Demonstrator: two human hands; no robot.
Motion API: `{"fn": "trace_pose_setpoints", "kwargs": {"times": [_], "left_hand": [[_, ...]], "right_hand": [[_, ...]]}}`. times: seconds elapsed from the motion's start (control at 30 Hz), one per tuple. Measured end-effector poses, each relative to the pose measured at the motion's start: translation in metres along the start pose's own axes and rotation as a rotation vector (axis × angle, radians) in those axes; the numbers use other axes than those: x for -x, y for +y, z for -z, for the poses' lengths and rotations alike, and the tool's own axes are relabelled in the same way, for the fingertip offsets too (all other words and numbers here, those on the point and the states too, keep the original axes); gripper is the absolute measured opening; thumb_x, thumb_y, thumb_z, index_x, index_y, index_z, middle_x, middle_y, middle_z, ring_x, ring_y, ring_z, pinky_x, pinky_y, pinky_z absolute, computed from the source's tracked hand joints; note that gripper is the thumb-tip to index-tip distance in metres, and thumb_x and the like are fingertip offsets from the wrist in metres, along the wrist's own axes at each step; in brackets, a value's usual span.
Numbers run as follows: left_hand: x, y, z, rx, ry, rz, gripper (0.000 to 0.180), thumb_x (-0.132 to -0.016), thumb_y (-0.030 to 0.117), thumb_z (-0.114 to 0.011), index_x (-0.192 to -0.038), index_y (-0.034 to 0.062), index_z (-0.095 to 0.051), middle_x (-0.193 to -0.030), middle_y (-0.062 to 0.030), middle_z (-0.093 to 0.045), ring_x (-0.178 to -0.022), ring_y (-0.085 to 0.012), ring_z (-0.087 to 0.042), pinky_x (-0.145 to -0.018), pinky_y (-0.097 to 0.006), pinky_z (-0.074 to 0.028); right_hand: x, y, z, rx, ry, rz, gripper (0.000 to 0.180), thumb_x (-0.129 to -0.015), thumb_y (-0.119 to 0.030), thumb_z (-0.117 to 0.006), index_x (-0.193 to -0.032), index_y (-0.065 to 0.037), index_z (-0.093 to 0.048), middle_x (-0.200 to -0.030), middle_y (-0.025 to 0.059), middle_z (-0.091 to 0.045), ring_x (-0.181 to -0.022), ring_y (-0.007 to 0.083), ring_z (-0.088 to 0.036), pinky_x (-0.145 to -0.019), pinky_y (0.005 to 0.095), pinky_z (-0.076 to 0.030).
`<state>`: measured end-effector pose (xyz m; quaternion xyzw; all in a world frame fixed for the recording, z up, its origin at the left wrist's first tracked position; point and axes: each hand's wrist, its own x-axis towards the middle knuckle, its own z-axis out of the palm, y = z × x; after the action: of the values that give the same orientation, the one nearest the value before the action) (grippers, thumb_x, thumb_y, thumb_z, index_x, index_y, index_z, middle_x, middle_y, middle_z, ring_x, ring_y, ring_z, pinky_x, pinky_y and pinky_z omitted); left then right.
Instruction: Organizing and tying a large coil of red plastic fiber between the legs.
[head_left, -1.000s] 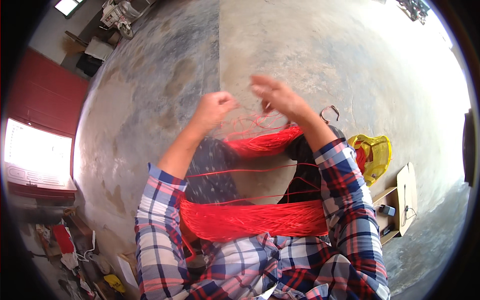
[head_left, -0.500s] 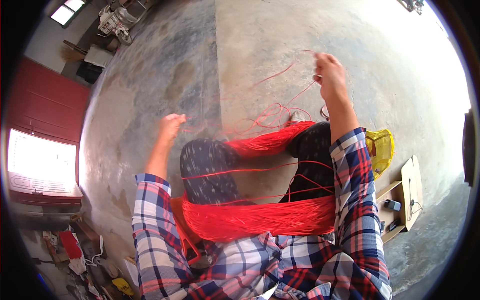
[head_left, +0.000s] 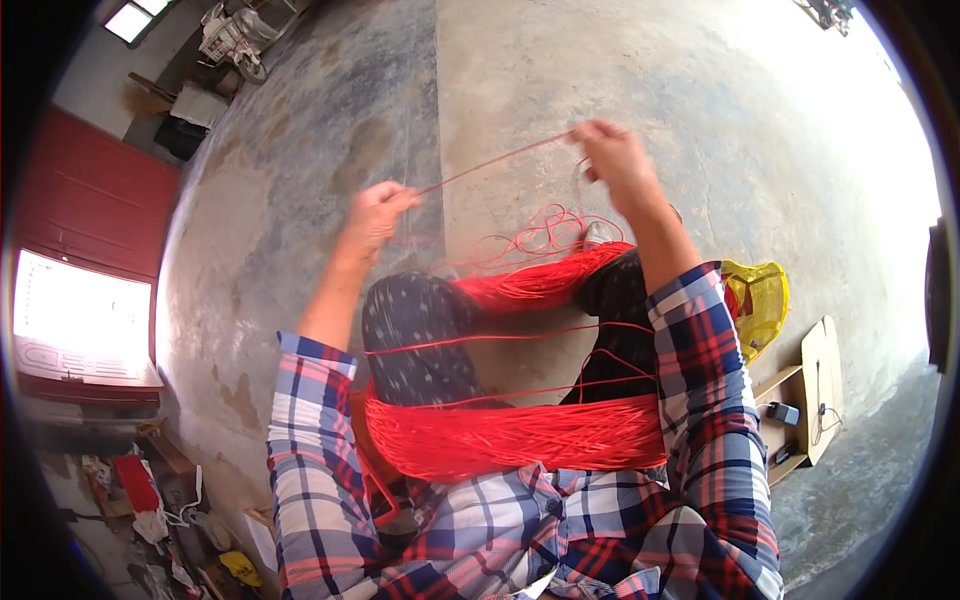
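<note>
A length of thin red cord [head_left: 495,160] runs taut between my two raised hands, out beyond my knees. My left hand [head_left: 378,215] pinches its lower end, and my right hand [head_left: 612,158] grips it higher up and farther right. Looped around both my legs is a thick skein of red cord [head_left: 520,430], its near side across my lap and its far side past my knees. A few single strands cross between the thighs. Loose red coils [head_left: 550,232] lie on the floor near my shoe [head_left: 598,235].
To my right stand a yellow mesh basket [head_left: 762,305] and an open cardboard box [head_left: 790,425] holding small dark items. A red seat frame [head_left: 375,490] shows by my left hip. Clutter [head_left: 150,500] lies at the lower left, beside a red door [head_left: 95,200].
My hands have come closer together: the left moved right and up, the right moved left and slightly down. The cord between them was slack and blurred and is now straight.
</note>
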<state>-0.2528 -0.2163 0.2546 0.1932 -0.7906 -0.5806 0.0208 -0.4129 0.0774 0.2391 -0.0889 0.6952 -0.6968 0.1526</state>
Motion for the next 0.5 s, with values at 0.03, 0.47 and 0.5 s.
{"fn": "trace_pose_setpoints", "kwargs": {"times": [0.03, 0.47, 0.5], "left_hand": [[-0.001, -0.017, 0.019, 0.001, 0.054, 0.094, 0.018, -0.085, 0.022, -0.066, -0.081, 0.0051, -0.067, -0.068, 0.0047, -0.058, -0.063, -0.0037, -0.045, -0.052, -0.02, -0.033], [0.0, 0.001, -0.07, -0.08, -0.168, -0.261, 0.016, -0.087, 0.017, -0.063, -0.082, 0.0025, -0.066, -0.064, 0.0058, -0.054, -0.049, -0.0016, -0.035, -0.042, -0.023, -0.025], [-0.002, 0.003, -0.072, -0.063, -0.175, -0.27, 0.015, -0.088, 0.016, -0.062, -0.082, 0.0023, -0.065, -0.062, 0.0061, -0.052, -0.048, -0.0013, -0.035, -0.041, -0.022, -0.025]], "right_hand": [[-0.004, -0.008, 0.008, -0.059, 0.206, -0.017, 0.024, -0.088, -0.025, -0.06, -0.089, -0.002, -0.066, -0.067, -0.0013, -0.05, -0.057, 0.0095, -0.045, -0.049, 0.0263, -0.039], [0.035, -0.004, -0.064, 0.115, -0.365, -0.042, 0.033, -0.087, -0.03, -0.062, -0.102, -0.001, -0.066, -0.088, 0.0097, -0.066, -0.066, 0.0138, -0.059, -0.058, 0.0296, -0.05], [0.036, -0.007, -0.066, 0.195, -0.532, -0.164, 0.032, -0.087, -0.03, -0.062, -0.101, -0.002, -0.066, -0.086, 0.008, -0.066, -0.065, 0.0127, -0.058, -0.057, 0.0291, -0.049]]}}
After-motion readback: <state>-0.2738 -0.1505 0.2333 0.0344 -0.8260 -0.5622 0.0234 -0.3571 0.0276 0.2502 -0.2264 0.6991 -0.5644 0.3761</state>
